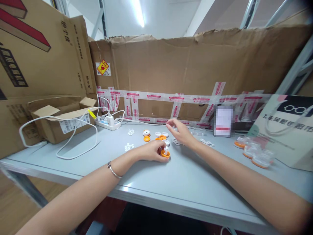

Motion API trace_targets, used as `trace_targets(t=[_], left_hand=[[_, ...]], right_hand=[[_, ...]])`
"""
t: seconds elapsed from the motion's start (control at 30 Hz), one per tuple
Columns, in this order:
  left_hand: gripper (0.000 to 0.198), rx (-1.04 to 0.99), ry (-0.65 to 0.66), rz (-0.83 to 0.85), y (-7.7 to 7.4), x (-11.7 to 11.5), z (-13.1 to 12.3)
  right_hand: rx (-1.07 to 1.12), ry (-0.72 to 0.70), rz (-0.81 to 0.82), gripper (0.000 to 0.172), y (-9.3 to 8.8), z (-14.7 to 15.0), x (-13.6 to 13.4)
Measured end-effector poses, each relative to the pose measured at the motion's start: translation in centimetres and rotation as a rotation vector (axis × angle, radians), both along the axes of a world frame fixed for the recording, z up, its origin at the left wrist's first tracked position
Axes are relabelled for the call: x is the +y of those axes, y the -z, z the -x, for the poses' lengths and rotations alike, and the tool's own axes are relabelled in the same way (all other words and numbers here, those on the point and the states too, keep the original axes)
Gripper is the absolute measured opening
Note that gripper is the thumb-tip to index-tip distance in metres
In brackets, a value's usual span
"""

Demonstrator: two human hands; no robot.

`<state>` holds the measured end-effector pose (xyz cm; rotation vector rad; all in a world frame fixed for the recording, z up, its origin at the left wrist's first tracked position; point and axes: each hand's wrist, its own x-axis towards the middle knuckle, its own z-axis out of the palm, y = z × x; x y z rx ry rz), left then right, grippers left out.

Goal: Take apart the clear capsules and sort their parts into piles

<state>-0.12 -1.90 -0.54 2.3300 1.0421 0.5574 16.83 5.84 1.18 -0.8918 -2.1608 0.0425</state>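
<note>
The table [146, 178] spans from the hands to its near edge, with cardboard [156, 65] along the far side. The left hand [155, 150] grips an orange base [165, 155] at its right; whether the farther right hand [180, 131], fingers bent, holds anything cannot be told.

Orange base [165, 156] — plastic, bracelet [112, 170] — shiny metal

An orange base [165, 155] sits on the table [151, 178], white piece [166, 149] upright inside.

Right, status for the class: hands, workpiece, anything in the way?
Left hand gripping orange base. White piece upright in it. Right hand raised, nothing visibly held. Loose discs just behind, possibly crowding.
</note>
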Motion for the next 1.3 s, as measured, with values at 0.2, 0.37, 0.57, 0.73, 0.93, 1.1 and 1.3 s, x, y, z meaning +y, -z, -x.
trace_targets(t=[0.2,0.37,0.57,0.73,0.93,1.1,1.3], left_hand=[[0.027,-0.041,0.019,0.025,0.2,0.4,0.0],[0.029,-0.098,0.069,0.068,0.4,0.6,0.0],[0.035,-0.046,-0.008,0.070,0.5,0.4,0.1],[0.042,-0.051,-0.032,0.063,0.7,0.3,0.2],[0.052,-0.046,0.010,0.025,0.6,0.4,0.1],[0.050,-0.108,-0.014,-0.081,-0.6,-0.2,-0.1],[0.037,-0.436,-0.125,-0.701,-4.6,-2.3,-0.6]], right_hand=[[-0.320,-0.057,0.207,0.036,0.8,-0.8,-6.1],[-0.509,-0.103,0.192,0.026,1.3,-0.7,-6.2],[-0.274,-0.007,0.098,0.021,-0.1,0.0,-6.7],[0.016,-0.096,0.154,0.024,-2.2,0.0,-8.2],[0.082,-0.166,0.126,0.026,-2.9,-0.2,-9.7],[0.142,-0.144,0.089,0.029,-2.7,-0.5,-9.9],[0.287,-0.166,0.177,0.028,-4.6,0.3,-9.7]])
